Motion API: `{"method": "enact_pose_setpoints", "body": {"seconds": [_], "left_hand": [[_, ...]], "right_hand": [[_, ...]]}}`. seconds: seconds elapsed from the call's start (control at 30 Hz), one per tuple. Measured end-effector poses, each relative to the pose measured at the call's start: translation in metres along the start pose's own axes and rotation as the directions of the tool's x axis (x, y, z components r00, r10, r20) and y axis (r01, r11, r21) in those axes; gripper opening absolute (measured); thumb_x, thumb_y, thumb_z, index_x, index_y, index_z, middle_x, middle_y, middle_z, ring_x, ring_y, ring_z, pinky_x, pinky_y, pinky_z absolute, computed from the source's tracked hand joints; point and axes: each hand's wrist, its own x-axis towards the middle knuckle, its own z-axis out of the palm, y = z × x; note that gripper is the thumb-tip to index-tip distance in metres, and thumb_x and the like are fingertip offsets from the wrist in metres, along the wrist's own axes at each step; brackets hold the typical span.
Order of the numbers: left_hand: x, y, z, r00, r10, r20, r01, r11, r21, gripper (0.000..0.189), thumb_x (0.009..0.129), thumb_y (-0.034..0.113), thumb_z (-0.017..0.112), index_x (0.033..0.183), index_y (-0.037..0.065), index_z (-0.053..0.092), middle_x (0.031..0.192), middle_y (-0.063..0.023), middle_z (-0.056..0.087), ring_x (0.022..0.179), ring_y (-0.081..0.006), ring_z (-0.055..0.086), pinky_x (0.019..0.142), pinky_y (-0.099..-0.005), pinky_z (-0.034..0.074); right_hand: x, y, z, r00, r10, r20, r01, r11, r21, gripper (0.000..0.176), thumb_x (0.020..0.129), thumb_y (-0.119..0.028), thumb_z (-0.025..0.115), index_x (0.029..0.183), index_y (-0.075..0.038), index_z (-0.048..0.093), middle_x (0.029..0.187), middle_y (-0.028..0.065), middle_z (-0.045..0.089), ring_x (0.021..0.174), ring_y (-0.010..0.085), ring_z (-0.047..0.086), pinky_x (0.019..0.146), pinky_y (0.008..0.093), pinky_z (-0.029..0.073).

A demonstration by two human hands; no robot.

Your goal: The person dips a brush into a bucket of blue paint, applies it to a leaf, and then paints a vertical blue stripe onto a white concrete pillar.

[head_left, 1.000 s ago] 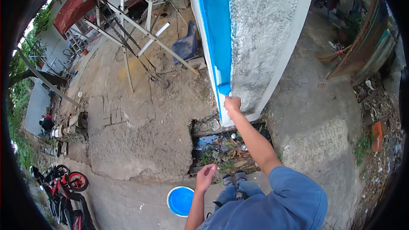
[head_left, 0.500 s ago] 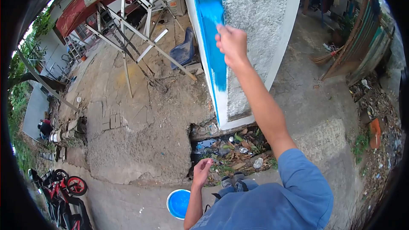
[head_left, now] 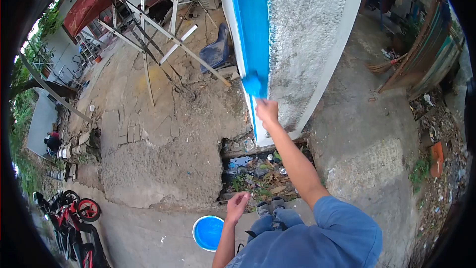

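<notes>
My right hand (head_left: 267, 112) is closed around the handle of a paintbrush (head_left: 253, 86), whose blue bristles press against the lower part of a blue strip (head_left: 254, 34) on the pillar (head_left: 305, 34). The handle is mostly hidden in my fingers. Beside the strip, the pillar has a rough grey-white panel with smooth white borders. My left hand (head_left: 238, 207) hangs low in front of my body, fingers loosely bent, holding nothing. Just left of that forearm, a round white bucket (head_left: 195, 238) with blue paint (head_left: 210, 233) in it stands on the ground.
A gutter (head_left: 258, 171) with water, leaves and litter runs between my feet and the pillar's base. Metal trestle legs (head_left: 171, 34) and a blue plastic chair (head_left: 216, 49) stand to the left. A red motorcycle (head_left: 74, 218) is at lower left, a broom (head_left: 382, 66) at right.
My right hand has moved down the pillar with the brush, and the blue now reaches lower. My left hand stays nearly where it was. The view has shifted slightly.
</notes>
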Motion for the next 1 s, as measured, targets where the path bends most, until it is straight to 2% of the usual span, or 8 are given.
{"method": "enact_pose_setpoints", "body": {"seconds": [0.07,0.17,0.3,0.53,0.63,0.77,0.9,1.0], "left_hand": [[-0.002,-0.004,-0.004,1.0,-0.013,-0.014,0.014,1.0,0.026,0.026,0.09,0.019,0.059,0.105,-0.002,0.061,0.096,-0.0065,0.065,0.09,-0.0133,0.061,0.082,-0.0259,0.046],[0.001,-0.003,-0.009,0.999,-0.032,-0.023,0.032,0.999,-0.018,0.027,0.09,0.02,0.059,0.105,-0.002,0.061,0.095,-0.0066,0.065,0.091,-0.0132,0.061,0.082,-0.0258,0.046],[-0.002,0.004,-0.01,1.0,-0.017,-0.014,0.017,1.0,-0.017,0.028,0.09,0.021,0.059,0.106,-0.002,0.06,0.097,-0.0075,0.065,0.091,-0.0131,0.061,0.082,-0.0261,0.046],[0.01,0.011,-0.009,0.997,0.053,0.061,-0.054,0.998,0.016,0.028,0.092,0.025,0.055,0.108,0.003,0.06,0.104,-0.0057,0.064,0.094,-0.0133,0.06,0.076,-0.0261,0.045],[0.011,0.027,-0.003,0.994,0.075,0.076,-0.078,0.996,0.046,0.028,0.092,0.025,0.055,0.108,0.003,0.06,0.104,-0.0054,0.064,0.096,-0.0133,0.06,0.077,-0.0266,0.045],[0.011,0.037,0.001,0.997,0.069,0.033,-0.068,0.997,-0.033,0.029,0.09,0.023,0.059,0.105,-0.001,0.06,0.099,-0.0082,0.065,0.092,-0.0141,0.061,0.083,-0.0267,0.046],[0.012,0.027,0.003,0.995,0.094,0.039,-0.093,0.996,-0.017,0.028,0.09,0.022,0.058,0.106,-0.002,0.06,0.099,-0.0084,0.065,0.092,-0.0138,0.06,0.084,-0.0271,0.046],[0.008,0.021,0.005,0.995,0.078,0.06,-0.077,0.997,-0.023,0.027,0.091,0.02,0.057,0.105,-0.002,0.06,0.098,-0.0084,0.065,0.091,-0.0135,0.06,0.084,-0.0271,0.046]], "right_hand": [[-0.012,0.025,-0.01,0.97,0.241,-0.013,-0.237,0.962,0.138,0.026,0.083,-0.015,0.059,0.061,-0.002,0.055,0.053,0.0029,0.052,0.039,0.0117,0.046,0.035,0.028,0.031],[-0.003,0.059,-0.017,0.906,0.41,-0.105,-0.394,0.908,0.145,0.02,0.082,-0.005,0.056,0.065,0.001,0.05,0.055,0.0072,0.049,0.039,0.0106,0.042,0.031,0.025,0.023],[0.022,0.044,-0.011,0.911,0.388,-0.137,-0.363,0.914,0.179,0.016,0.08,-0.001,0.055,0.065,0.001,0.049,0.056,0.0083,0.049,0.039,0.0108,0.041,0.031,0.0257,0.019],[-0.018,-0.148,0.018,0.999,-0.031,-0.008,0.032,0.962,0.27,0.027,0.078,-0.002,0.054,0.053,-0.003,0.044,0.052,0.0063,0.047,0.039,0.0122,0.042,0.034,0.0276,0.026],[-0.033,-0.226,0.026,0.969,-0.242,0.042,0.223,0.941,0.253,0.018,0.083,-0.01,0.059,0.07,0.001,0.055,0.061,0.0064,0.053,0.044,0.0089,0.044,0.035,0.0224,0.027],[-0.048,-0.319,0.042,0.875,-0.482,0.041,0.46,0.856,0.236,0.019,0.085,-0.012,0.059,0.072,0.001,0.057,0.062,0.0054,0.053,0.045,0.0076,0.045,0.036,0.0217,0.029],[-0.036,-0.346,0.049,0.8,-0.599,-0.029,0.589,0.777,0.222,0.028,0.084,-0.011,0.056,0.06,0.002,0.054,0.053,0.003,0.05,0.044,0.0086,0.044,0.04,0.0275,0.033],[-0.01,-0.302,0.044,0.842,-0.539,-0.026,0.533,0.821,0.204,0.027,0.085,-0.013,0.056,0.061,0.0,0.054,0.053,0.0019,0.049,0.043,0.0085,0.044,0.039,0.0277,0.032]]}}
